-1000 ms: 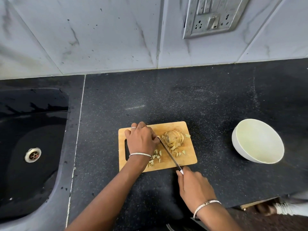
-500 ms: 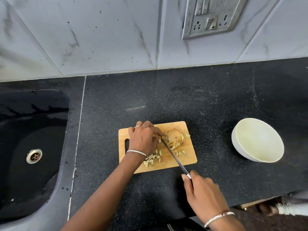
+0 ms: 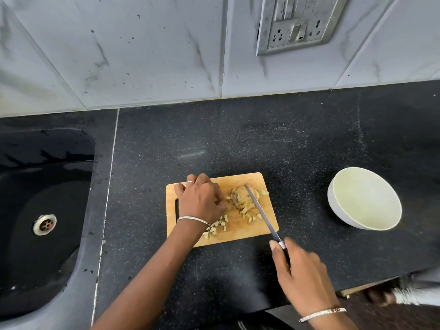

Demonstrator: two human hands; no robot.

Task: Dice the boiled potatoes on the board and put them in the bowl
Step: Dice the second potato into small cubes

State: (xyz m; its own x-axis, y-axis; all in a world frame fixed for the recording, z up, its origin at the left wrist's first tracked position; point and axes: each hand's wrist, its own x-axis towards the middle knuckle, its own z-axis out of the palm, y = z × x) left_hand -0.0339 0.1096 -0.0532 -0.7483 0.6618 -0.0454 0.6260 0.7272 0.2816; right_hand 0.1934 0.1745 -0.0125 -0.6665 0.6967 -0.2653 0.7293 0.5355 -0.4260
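Observation:
A small wooden cutting board (image 3: 240,231) lies on the black counter. A partly cut boiled potato (image 3: 238,198) sits on its far right part, with diced pieces (image 3: 217,226) scattered in front and to the left. My left hand (image 3: 201,198) rests on the board, its curled fingertips holding the potato's left side. My right hand (image 3: 302,275) grips the handle of a knife (image 3: 260,211) near the counter's front edge. The blade lies slanted over the potato's right side, tip pointing away. A white bowl (image 3: 333,203) stands empty to the right of the board.
A black sink (image 3: 45,225) with a metal drain is sunk into the counter at the left. A tiled wall with a switch plate (image 3: 297,22) rises behind. The counter's front edge runs just past my right hand.
The knife has shifted from the potato's left side to its right side, tip further away. My right hand has drawn back toward me and rightward. My left hand has eased slightly left.

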